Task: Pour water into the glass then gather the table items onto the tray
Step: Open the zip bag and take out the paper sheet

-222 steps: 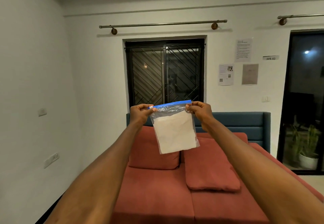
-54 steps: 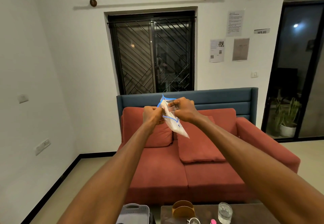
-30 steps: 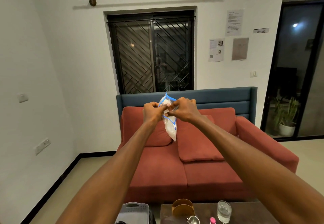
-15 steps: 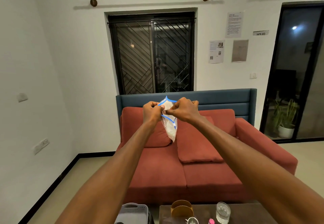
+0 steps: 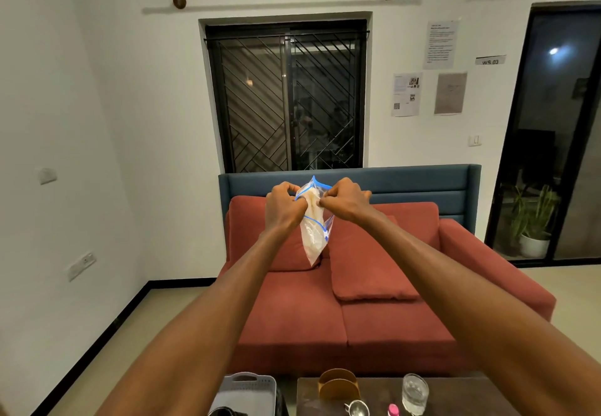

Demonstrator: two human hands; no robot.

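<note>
While both sets of fingers (image 5: pixel 294 199) are curling tight on the blue zip rim of a clear bag (image 5: pixel 313 236), the left hand (image 5: pixel 283 209) and right hand (image 5: pixel 344 202) are holding it up in front of the red sofa (image 5: pixel 325 324), mouth parted. Something pale is sitting inside the bag. Well below, a glass (image 5: pixel 415 394) holding water is standing on the dark surface (image 5: pixel 455 396), near a small metal cup (image 5: pixel 357 408). A grey tray (image 5: pixel 247 389) is sitting just left of it.
</note>
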